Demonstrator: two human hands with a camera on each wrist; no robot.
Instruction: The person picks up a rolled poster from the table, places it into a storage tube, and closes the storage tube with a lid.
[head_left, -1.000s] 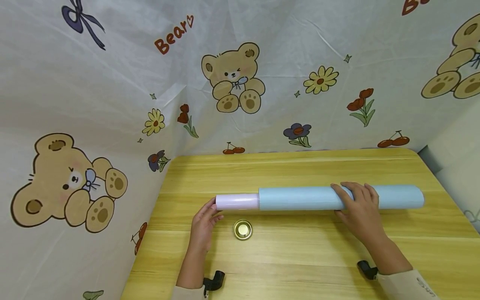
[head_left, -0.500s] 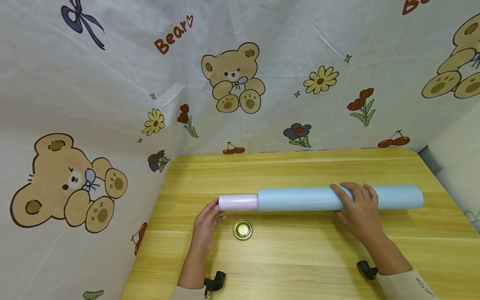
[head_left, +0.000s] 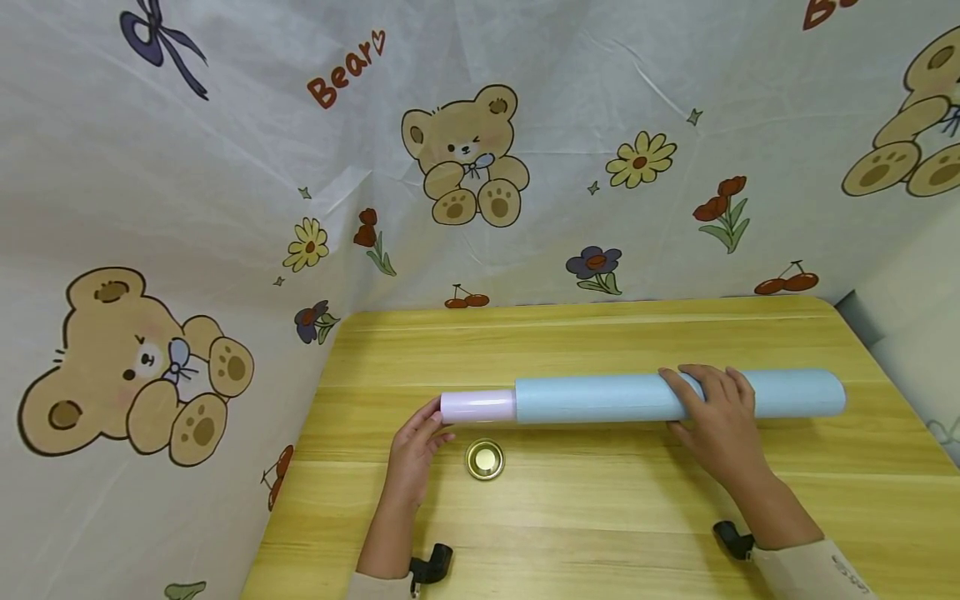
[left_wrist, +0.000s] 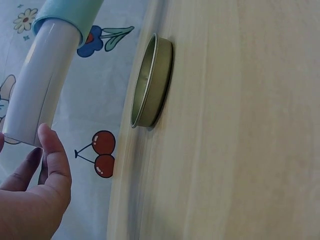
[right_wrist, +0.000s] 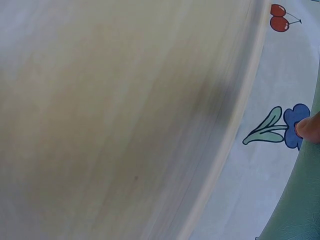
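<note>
A long light blue tube [head_left: 592, 400] lies crosswise above the table in the head view. From its left end sticks a narrower, glossy pale lilac tube [head_left: 477, 406], which looks white in the left wrist view. My left hand [head_left: 411, 454] holds that narrower tube by its free end, thumb and fingers at the rim. Over the blue tube's right half, my right hand [head_left: 720, 421] grips with fingers across the top and thumb on the near side. Only one fingertip [right_wrist: 309, 129] of it shows in the right wrist view, against the blue tube's surface.
A shallow round gold tin [head_left: 485, 459] sits on the wooden table [head_left: 570, 517], just below the lilac tube. Cloth [head_left: 547, 200] printed with bears and flowers hangs behind and to the left. Black wrist cameras [head_left: 431, 564] are strapped on both wrists.
My left hand has shifted slightly right, pushing the lilac tube further into the blue one, so less of it sticks out. My right hand has stayed nearly still on the blue tube.
</note>
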